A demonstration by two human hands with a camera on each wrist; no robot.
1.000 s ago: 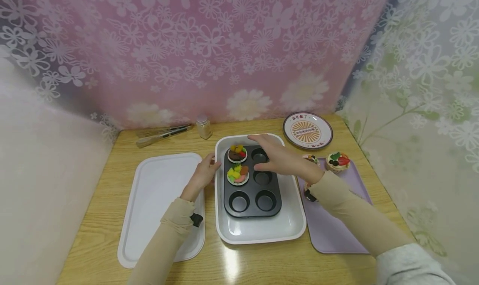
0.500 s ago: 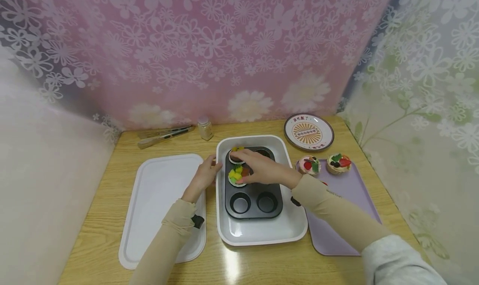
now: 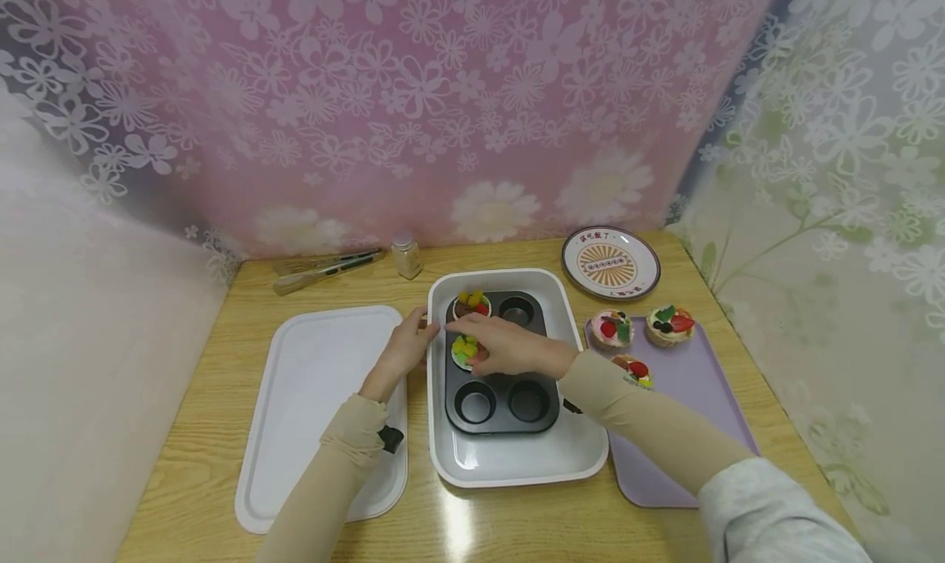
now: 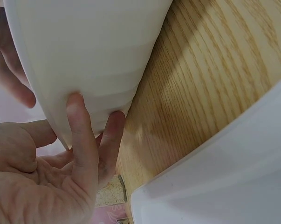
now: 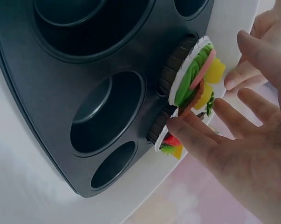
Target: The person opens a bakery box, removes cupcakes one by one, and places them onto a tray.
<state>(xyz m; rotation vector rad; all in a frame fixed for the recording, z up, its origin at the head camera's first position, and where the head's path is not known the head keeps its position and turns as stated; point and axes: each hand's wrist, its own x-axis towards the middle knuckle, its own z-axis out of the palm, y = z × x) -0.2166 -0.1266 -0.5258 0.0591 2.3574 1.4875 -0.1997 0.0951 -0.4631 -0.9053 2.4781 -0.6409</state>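
My left hand point(image 3: 401, 345) grips the left wall of a white basin point(image 3: 472, 470); in the left wrist view its fingertips point(image 4: 76, 105) lie on the outer wall and the thumb meets the rim. In the basin lies a dark muffin tin point(image 3: 502, 415). My right hand point(image 3: 509, 345) hovers over the tin with fingers spread around a cupcake point(image 5: 189, 77) topped with green cream and yellow, pink and orange pieces. One fingertip overlaps the topping's edge; the thumb stands apart. Behind it, a chocolate cupcake point(image 3: 467, 304) with yellow and red fruit sits in the back left cup.
On the left lies a white tray point(image 3: 325, 399). A purple tray point(image 3: 664, 432) with several fruit cupcakes point(image 3: 669, 327) is at the right, partly under my right forearm. Towards the back are a patterned plate point(image 3: 610, 263), a small jar point(image 3: 406, 255) and a brush point(image 3: 317, 276).
My right hand has moved left and down from the tin's right cups to the green-topped cupcake. The left hand stays at the basin wall.
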